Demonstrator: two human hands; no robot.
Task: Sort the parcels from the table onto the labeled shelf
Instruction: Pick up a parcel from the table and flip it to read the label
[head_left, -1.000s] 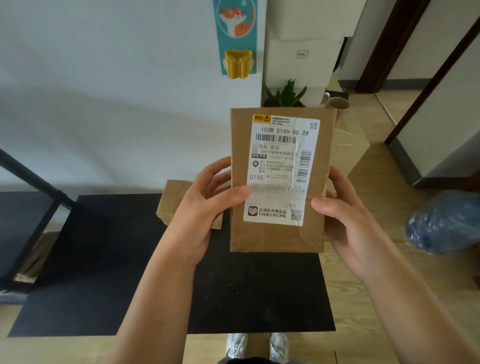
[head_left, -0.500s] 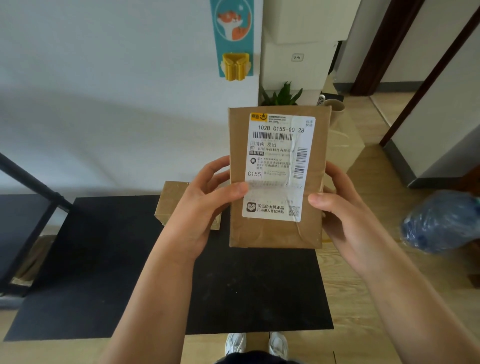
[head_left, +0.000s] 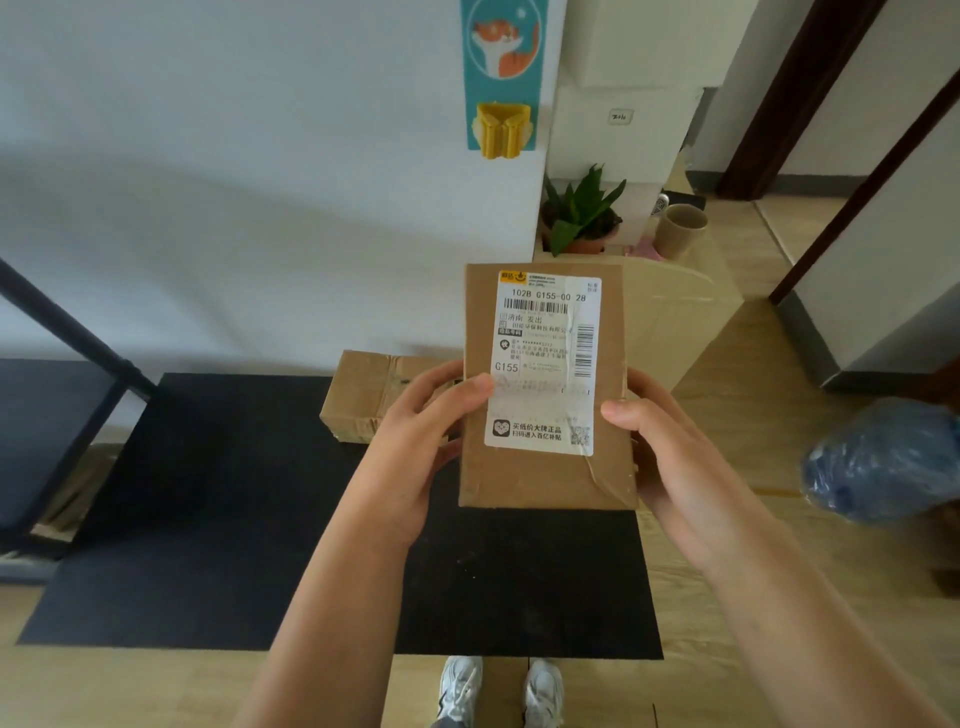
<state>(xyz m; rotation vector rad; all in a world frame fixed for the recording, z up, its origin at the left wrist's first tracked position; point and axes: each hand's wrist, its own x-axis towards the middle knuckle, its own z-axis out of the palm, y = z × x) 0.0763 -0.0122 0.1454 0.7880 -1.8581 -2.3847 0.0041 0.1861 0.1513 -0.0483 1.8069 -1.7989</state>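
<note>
I hold a flat brown cardboard parcel (head_left: 543, 478) upright over the black table (head_left: 218, 519), its white shipping label facing me, printed "G155". My left hand (head_left: 415, 447) grips its left edge with the thumb across the label. My right hand (head_left: 670, 457) grips its right edge, thumb on the front. A second brown taped parcel (head_left: 363, 395) lies on the table's far edge, behind my left hand. The black shelf (head_left: 57, 415) shows at the left edge of the view.
A white wall stands behind the table. A potted plant (head_left: 582, 218) and a tan cup (head_left: 680, 228) sit on a light wooden cabinet (head_left: 685, 322) to the right. A blue plastic bag (head_left: 883, 457) lies on the wooden floor at right.
The parcel and both hands sit slightly lower in view than before; my grip on it is the same.
</note>
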